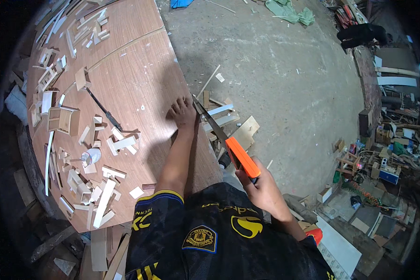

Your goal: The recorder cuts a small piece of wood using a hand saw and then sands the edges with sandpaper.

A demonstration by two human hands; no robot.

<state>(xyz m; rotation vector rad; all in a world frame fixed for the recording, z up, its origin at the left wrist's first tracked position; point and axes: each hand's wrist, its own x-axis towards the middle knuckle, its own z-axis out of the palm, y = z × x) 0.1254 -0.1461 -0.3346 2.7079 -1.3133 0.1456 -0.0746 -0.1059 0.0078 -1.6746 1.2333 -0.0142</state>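
My left hand (184, 112) rests palm down on the right edge of the wood-grain tabletop (149, 70), fingers spread and slightly bent; whether anything small lies under them is unclear. My right hand (261, 189) grips the orange handle of a handsaw (239, 155). Its long metal blade (212, 121) slants up and left, with the tip at the table edge right beside my left fingers. Just past that edge, wood offcuts (247, 128) lie below on the concrete floor.
Small wooden assemblies (63, 119), loose strips (105, 200), a white container (92, 156) and a dark bar-like tool (102, 109) cover the tabletop's left side. At right stand cluttered materials (387, 158) and a black shape (361, 35) I cannot make out. Green fabric (289, 11) lies at top.
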